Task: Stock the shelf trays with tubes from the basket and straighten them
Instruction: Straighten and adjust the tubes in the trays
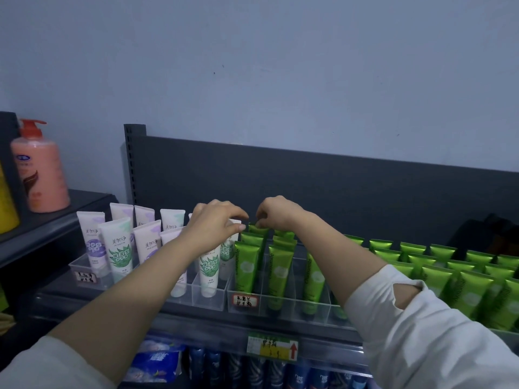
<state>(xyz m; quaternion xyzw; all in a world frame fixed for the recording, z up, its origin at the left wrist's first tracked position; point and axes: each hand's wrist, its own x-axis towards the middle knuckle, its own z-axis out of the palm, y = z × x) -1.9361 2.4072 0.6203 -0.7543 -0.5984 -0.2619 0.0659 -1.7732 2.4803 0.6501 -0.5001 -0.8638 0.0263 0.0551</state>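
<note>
Green tubes (pixel 247 265) stand in rows in a clear divided tray (pixel 283 306) on the shelf. To their left, white tubes (pixel 116 245) with purple and green prints stand in a second clear tray (pixel 81 266). My right hand (pixel 276 213) reaches to the back of the leftmost green rows and pinches the top edge of the rearmost green tube (pixel 257 231). My left hand (pixel 216 223) hovers over the white tubes, its fingers curved, with thumb and forefinger tips at that same tube's left corner. No basket is in view.
More green tubes (pixel 463 276) fill the trays to the right. A pink pump bottle (pixel 39 167) and a yellow bottle (pixel 7 209) stand on the neighbouring shelf at left. A dark back panel (pixel 309 175) rises behind the trays. Blue packs (pixel 157 360) sit below a price tag (pixel 272 346).
</note>
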